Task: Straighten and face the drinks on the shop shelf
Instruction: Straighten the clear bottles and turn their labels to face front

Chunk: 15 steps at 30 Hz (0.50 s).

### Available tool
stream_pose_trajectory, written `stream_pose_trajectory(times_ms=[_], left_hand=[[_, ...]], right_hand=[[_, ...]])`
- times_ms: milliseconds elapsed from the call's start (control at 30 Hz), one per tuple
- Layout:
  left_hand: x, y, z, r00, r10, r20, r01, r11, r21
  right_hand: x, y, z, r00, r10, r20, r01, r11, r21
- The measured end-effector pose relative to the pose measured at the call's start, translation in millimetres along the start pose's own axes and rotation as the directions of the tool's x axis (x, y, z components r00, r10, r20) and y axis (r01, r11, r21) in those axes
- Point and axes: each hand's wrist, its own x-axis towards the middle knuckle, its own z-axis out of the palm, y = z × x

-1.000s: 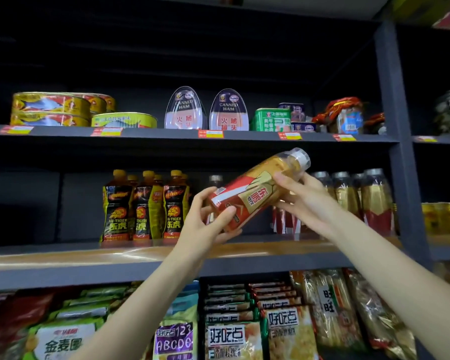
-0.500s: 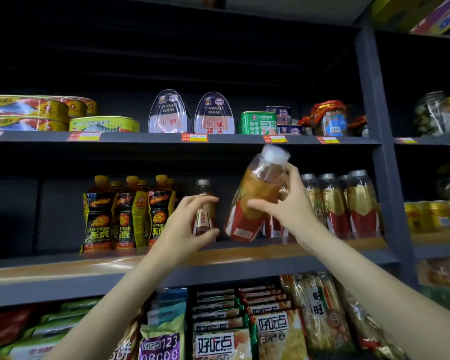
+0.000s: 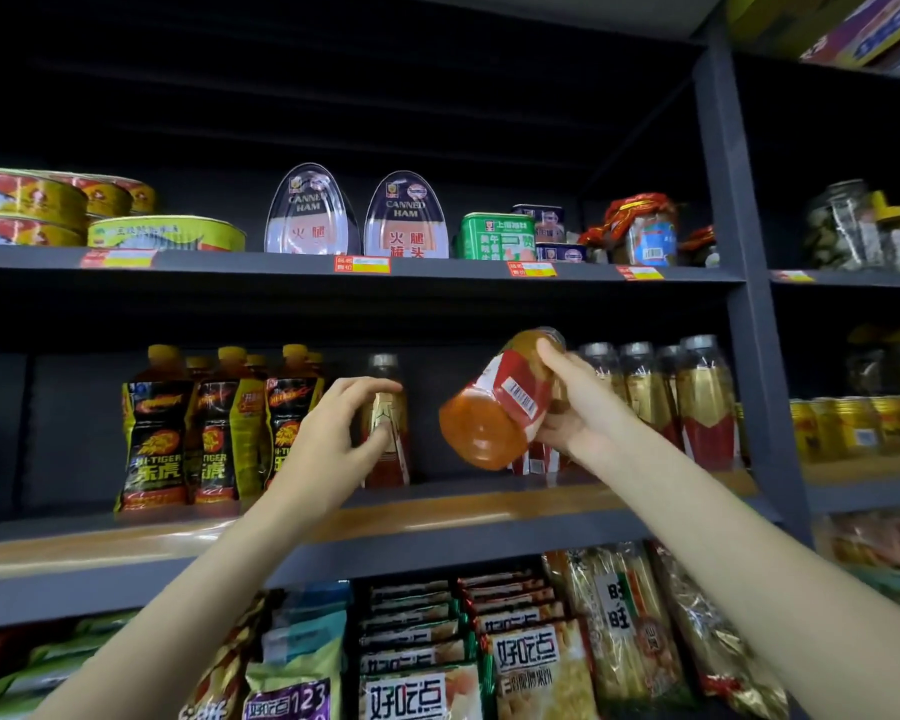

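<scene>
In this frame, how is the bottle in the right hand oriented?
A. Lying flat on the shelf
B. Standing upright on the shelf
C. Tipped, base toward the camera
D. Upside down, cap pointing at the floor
C: the right hand holds the bottle off the shelf, its round orange base facing the camera and its cap end angled up and away.

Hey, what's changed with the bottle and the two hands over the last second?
The left hand let go of the tilted bottle and moved left to the lone bottle standing on the shelf, its fingers now around it. The right hand kept the tilted bottle and swung it, so its base now points at the camera. The Hi-Tiger bottles stayed put.
</scene>
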Motion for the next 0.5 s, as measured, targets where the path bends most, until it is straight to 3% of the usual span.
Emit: stream_pose_trajectory(times_ms=[100,300,400,500], left_hand=[[4.3,-5.8,3.0,1.000,-0.011,0.009,0.010,0.999,0.031],[20.8,-12.4,8.6,0.999,-0.043,-0.029,0.046,0.992,0.118],[28.8,-17.0,15.3,0.999,-0.054,0.001,0.053,0.984,0.170],[36.3,-24.7,21.2,0.997,-0.070,0.021,0.064,0.978,0.199]], right_hand=[[8.2,3.0,-3.0,0.999,-0.043,0.022,0.044,0.996,-0.080],[34.2,11.7,13.6,0.932,-0.360,-0.033,0.328,0.882,-0.338],[46.6,26.6,21.9,0.882,-0.472,0.015,0.400,0.729,-0.555],[62.3,48.0,21.6,0.891,-0.449,0.071,0.325,0.520,-0.790]])
